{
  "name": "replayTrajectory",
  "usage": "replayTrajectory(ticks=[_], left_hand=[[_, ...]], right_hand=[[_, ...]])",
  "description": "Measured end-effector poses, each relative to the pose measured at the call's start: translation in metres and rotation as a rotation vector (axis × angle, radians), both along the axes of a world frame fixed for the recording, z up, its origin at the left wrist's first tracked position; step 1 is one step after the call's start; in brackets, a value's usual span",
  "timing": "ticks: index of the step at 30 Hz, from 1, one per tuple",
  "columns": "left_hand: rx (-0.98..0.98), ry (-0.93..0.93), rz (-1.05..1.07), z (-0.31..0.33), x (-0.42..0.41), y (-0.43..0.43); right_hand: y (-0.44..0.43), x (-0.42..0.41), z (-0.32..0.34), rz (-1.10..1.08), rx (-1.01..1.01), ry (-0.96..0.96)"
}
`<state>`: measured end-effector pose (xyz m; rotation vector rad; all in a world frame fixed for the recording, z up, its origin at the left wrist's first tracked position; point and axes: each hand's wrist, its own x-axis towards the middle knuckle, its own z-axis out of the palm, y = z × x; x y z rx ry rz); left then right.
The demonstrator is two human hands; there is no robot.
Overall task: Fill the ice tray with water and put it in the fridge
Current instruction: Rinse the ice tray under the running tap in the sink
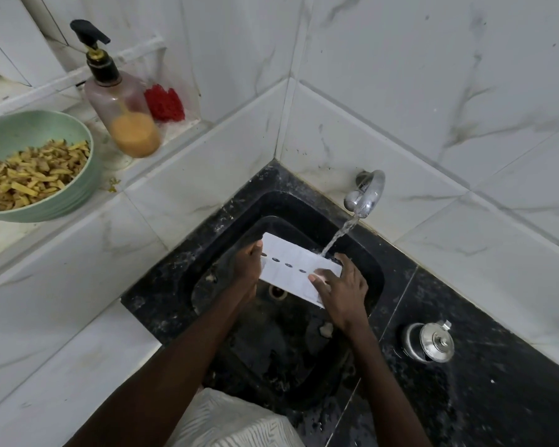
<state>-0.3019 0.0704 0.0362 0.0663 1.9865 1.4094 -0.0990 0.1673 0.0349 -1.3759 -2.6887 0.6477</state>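
A white ice tray (pixel 291 262) is held over the black sink (pixel 207 240), tilted slightly. My left hand (pixel 247 264) grips its left end with the thumb on top. At the right end, my right hand (pixel 341 290) holds the tray, fingers over its top and far corner. Water runs from the chrome tap (pixel 367 193) and lands on the tray's far right edge, just beyond my right fingers. A row of dark oval holes runs along the tray's middle.
On the ledge at left stand a green bowl (pixel 78 191) of yellow food scraps, a pump soap bottle (pixel 123 108) and a red scrubber (pixel 164 104). A small steel lidded pot (pixel 430 341) sits on the black counter right of the sink. Tiled walls close in behind.
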Motion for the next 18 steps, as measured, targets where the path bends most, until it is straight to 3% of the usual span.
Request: replayTrajectory(ticks=[5,10,13,18], left_hand=[[-0.030,0.039,-0.060,0.013,0.007,-0.001],[-0.053,0.041,-0.040,-0.004,0.001,0.001],[-0.068,0.078,-0.061,-0.001,0.003,0.002],[-0.096,0.083,-0.026,0.009,0.002,0.000]], right_hand=[[-0.005,-0.004,-0.006,-0.009,-0.049,-0.086],[-0.004,0.002,0.000,-0.134,-0.011,0.042],[-0.004,-0.003,0.000,-0.201,-0.015,0.025],[-0.011,-0.004,-0.008,-0.107,-0.017,0.040]])
